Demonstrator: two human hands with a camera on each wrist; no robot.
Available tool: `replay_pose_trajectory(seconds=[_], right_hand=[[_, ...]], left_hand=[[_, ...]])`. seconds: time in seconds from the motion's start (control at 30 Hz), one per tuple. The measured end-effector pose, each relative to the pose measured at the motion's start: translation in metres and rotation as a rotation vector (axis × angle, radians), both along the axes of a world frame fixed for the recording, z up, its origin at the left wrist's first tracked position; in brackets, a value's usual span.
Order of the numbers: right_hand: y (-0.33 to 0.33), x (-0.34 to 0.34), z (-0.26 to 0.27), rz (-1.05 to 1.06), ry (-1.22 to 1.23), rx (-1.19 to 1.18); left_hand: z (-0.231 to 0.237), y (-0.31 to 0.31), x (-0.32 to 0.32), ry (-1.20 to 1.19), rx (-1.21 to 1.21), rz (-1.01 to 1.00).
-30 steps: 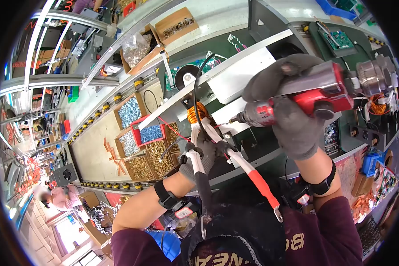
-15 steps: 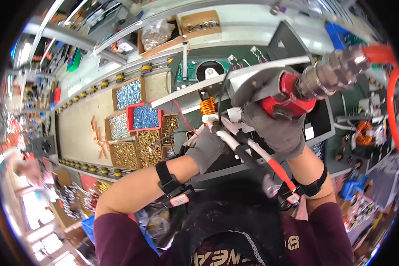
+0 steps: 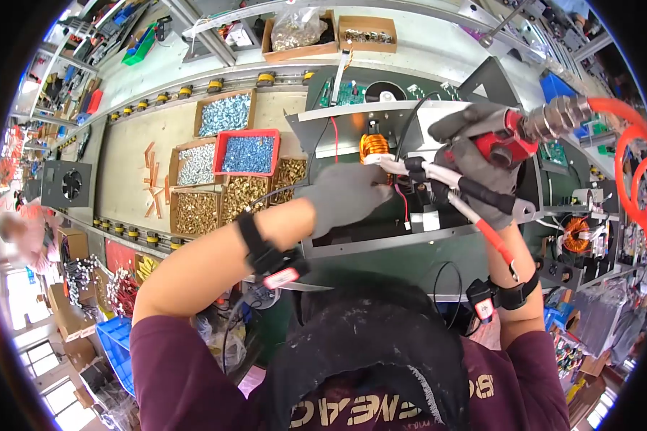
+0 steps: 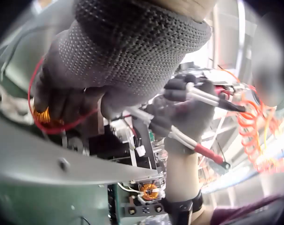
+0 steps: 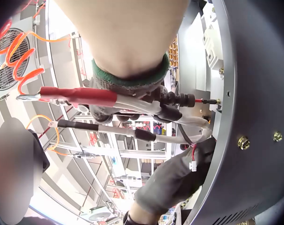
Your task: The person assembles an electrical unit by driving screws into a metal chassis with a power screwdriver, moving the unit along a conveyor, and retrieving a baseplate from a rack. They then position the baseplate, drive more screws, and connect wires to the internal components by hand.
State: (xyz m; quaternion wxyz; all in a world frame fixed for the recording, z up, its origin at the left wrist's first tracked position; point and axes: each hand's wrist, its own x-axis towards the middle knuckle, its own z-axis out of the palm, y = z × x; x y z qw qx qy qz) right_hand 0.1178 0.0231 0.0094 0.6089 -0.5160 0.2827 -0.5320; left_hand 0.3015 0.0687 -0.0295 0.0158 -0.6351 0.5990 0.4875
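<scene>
My gloved right hand [image 3: 474, 154] grips a red air screwdriver [image 3: 507, 136]. In the right wrist view its bit [image 5: 207, 101] reaches to a screw at the grey metal panel [image 5: 231, 136]. My gloved left hand [image 3: 349, 194] lies just below an orange copper coil [image 3: 374, 146], fingers bent and partly hidden. Its fingertips overlap the coil [image 4: 42, 115] in the left wrist view; I cannot tell whether they hold it or the cable roots. Two white cables [image 3: 446, 174] run from the coil across my right hand, one with a red sleeve [image 3: 494, 241], one with a black sleeve [image 3: 487, 195], both ending in ring lugs.
Left of the metal chassis [image 3: 381, 244] stand cardboard boxes of brass fasteners [image 3: 196, 212] and a red bin [image 3: 246, 174] of bluish screws. Copper strips [image 3: 152, 179] lie farther left. An orange air hose [image 3: 625, 118] trails right. Another coil unit [image 3: 576, 235] stands there.
The head view has shifted. The screwdriver, earlier pointing toward the coil, has swung to the panel side. Both cables have swung right over my right hand. My left hand has moved up beside the coil.
</scene>
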Motion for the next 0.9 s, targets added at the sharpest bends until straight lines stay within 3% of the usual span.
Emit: replay_pose_trajectory(seconds=[0.07, 0.17, 0.2, 0.33, 0.4, 0.47, 0.53, 0.7, 0.8, 0.9], right_hand=[[-0.002, -0.01, 0.008, -0.01, 0.099, -0.016], [-0.005, -0.02, 0.023, -0.127, 0.011, -0.408], [0.015, -0.028, 0.039, -0.206, 0.062, -0.291], [0.036, -0.084, 0.053, -0.322, -0.237, -0.304], [0.062, -0.117, 0.056, -0.404, -0.136, -0.342], [0.089, -0.133, 0.054, -0.514, -0.139, -0.288], [0.111, -0.145, 0.05, -0.511, 0.015, -0.263], [0.149, -0.149, 0.027, -0.736, -0.009, -0.18], [0.164, -0.143, 0.016, -0.731, 0.033, -0.119], [0.161, -0.116, 0.03, -0.738, 0.204, -0.273]], left_hand=[[0.007, 0.031, 0.016, -0.18, -0.711, -0.258], [0.013, 0.082, 0.006, -0.235, -0.586, -0.403], [0.012, 0.083, 0.004, -0.233, -0.579, -0.421], [0.01, 0.073, 0.006, -0.224, -0.527, -0.336], [0.01, 0.061, 0.019, -0.19, -0.674, -0.327], [0.02, 0.042, 0.029, -0.226, -0.65, -0.269], [0.03, 0.025, 0.035, -0.244, -0.621, -0.282], [0.02, -0.007, 0.066, -0.242, -0.663, -0.247], [0.003, -0.019, 0.083, -0.248, -0.719, -0.278], [0.003, -0.014, 0.084, -0.151, -0.752, -0.243]])
